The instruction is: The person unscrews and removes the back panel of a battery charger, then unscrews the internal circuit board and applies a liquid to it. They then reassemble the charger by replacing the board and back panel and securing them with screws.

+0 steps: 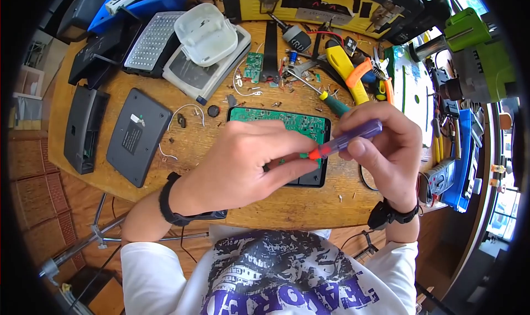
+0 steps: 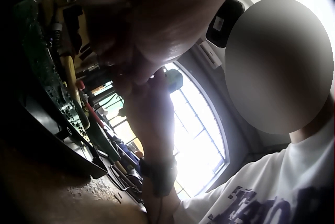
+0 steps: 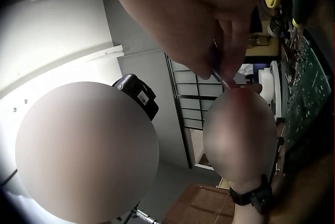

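Observation:
A screwdriver (image 1: 360, 134) with a translucent purple handle and a red end is held between both hands, above the bench. My right hand (image 1: 389, 158) grips the purple handle with thumb and fingers. From the other side my left hand (image 1: 237, 163) pinches the red end, where a bit of green shows at the fingertips; the blade is hidden. Below the hands lies a green circuit board (image 1: 301, 124) in a black casing (image 1: 309, 181), partly covered by the left hand. In the right wrist view the screwdriver's handle (image 3: 215, 64) shows dimly between the fingers.
A black cover (image 1: 138, 138) and another black housing (image 1: 85, 130) lie at left. Behind stand a white open box (image 1: 207, 36) and a yellow toolbox (image 1: 309, 6). A green-handled screwdriver (image 1: 334, 103), orange-handled pliers (image 1: 361, 72) and scattered small parts lie beyond the board.

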`<state>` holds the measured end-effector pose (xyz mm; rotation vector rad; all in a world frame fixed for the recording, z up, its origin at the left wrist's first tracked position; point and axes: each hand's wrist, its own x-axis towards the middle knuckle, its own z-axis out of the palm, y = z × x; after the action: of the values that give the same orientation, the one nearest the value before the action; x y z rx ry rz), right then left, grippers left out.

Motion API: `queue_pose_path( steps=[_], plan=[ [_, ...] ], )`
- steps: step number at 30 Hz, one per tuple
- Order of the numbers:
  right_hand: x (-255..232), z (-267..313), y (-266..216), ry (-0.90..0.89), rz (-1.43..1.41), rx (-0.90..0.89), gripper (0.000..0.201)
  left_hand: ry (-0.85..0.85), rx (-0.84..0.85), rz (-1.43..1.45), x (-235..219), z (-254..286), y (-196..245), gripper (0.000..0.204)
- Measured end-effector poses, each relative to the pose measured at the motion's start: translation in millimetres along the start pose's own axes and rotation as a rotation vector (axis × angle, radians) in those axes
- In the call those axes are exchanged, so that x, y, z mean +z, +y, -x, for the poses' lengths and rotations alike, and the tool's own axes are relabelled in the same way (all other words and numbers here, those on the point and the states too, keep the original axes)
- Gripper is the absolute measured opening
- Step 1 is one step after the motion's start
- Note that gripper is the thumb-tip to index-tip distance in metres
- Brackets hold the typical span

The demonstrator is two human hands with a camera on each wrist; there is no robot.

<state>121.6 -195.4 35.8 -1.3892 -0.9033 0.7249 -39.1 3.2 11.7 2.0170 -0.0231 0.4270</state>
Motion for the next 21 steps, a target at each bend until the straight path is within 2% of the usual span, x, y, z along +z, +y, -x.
queue_pose_path(
  steps=[4, 8, 12, 14, 21],
  plan=[
    [2, 4, 12, 0.006, -0.179, 0.113, 0.029, -0.069, -0.007, 0.032, 3, 4, -3, 0.017],
    [1, 8, 21, 0.019, -0.175, 0.141, 0.030, -0.132, -0.080, 0.111, 6, 5, -3, 0.013],
    [0, 12, 25, 0.037, -0.103, 0.124, 0.030, -0.186, -0.082, 0.132, 7, 5, -2, 0.010],
    [1, 12, 23, 0.067, -0.115, 0.149, 0.030, -0.149, -0.146, 0.178, 7, 4, 1, 0.007],
    [0, 14, 22, 0.125, -0.103, 0.139, 0.031, -0.123, -0.164, 0.194, 6, -2, 7, 0.005]
  ],
)
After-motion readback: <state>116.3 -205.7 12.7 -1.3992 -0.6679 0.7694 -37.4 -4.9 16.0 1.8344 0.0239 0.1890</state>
